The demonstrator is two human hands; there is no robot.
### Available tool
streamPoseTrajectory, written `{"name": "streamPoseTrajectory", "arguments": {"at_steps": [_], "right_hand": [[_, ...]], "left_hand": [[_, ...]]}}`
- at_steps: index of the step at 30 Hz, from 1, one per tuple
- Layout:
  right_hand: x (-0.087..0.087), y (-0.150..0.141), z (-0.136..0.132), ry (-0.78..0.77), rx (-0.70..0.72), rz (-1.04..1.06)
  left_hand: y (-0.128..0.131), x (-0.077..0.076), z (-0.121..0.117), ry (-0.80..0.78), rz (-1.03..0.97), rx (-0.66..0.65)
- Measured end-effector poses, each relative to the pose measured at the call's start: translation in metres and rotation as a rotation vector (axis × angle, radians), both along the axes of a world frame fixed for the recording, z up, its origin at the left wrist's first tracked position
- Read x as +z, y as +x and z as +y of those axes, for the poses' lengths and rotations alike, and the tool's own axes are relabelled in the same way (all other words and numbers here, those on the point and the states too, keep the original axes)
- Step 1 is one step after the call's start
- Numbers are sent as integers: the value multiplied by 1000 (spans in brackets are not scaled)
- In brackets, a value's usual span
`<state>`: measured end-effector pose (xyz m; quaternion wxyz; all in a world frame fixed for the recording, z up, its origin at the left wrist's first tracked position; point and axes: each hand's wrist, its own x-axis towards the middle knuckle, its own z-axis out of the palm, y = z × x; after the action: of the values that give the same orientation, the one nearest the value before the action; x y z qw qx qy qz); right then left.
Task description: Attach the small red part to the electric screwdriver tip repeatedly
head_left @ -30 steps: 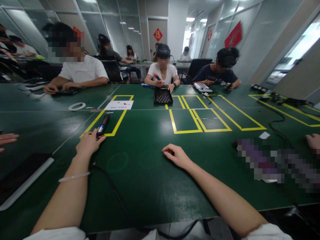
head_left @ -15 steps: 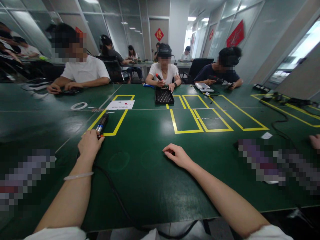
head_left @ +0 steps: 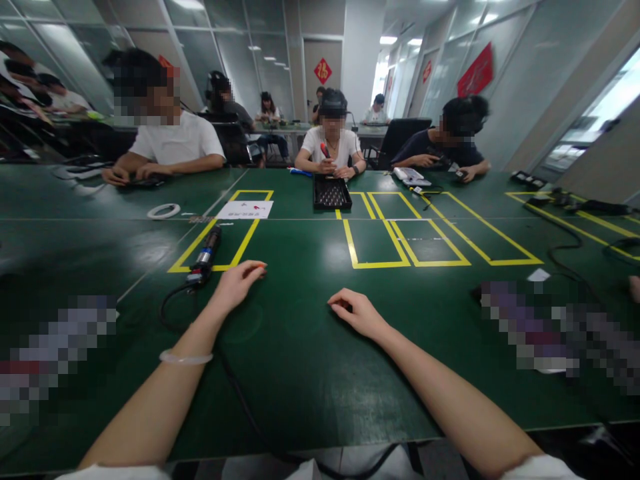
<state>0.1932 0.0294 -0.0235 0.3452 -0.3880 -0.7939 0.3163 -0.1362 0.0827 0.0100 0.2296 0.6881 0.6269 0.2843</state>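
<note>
Black corded tool [head_left: 206, 252] across left tape outline's lower edge, just left of left hand [head_left: 237, 283], apart. Left fingers narrowed, orange at tips; can't tell if held. Right hand [head_left: 357, 312] curled, narrow gap. Small pieces in far black tray [head_left: 333, 205].

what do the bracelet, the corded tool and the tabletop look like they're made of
Bracelet: a pale, smooth band with a soft sheen; could be jade, glass or plastic.
Corded tool: probably black plastic with a shiny metal section, judging by its silvery band.
Tabletop: green, smooth and semi-gloss, with blurred reflections; maybe laminate or a rubbery mat.
</note>
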Motion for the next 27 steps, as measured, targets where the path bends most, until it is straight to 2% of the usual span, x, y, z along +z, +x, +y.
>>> {"name": "streamPoseTrajectory", "arguments": {"at_steps": [2,4,6,9,13,18,23,27], "right_hand": [[-1,-1,0,-2,9,20],[-2,-2,-1,-14,37,53],[-2,-4,-3,-29,87,74],[1,-7,-7,-7,142,55],[6,-9,-12,39,174,-24],[9,-8,-13,-11,171,5],[5,-7,-9,-194,132,156],[0,-7,-3,-401,134,351]], "left_hand": [[34,0,-11,-144,-198,-224],[65,2,-26,-250,-297,-362],[88,4,-41,-324,-353,-449],[105,5,-55,-396,-411,-543],[110,3,-58,-432,-443,-574],[112,1,-57,-428,-461,-540],[114,6,-62,-345,-394,-499],[116,11,-66,-231,-280,-536]]}}
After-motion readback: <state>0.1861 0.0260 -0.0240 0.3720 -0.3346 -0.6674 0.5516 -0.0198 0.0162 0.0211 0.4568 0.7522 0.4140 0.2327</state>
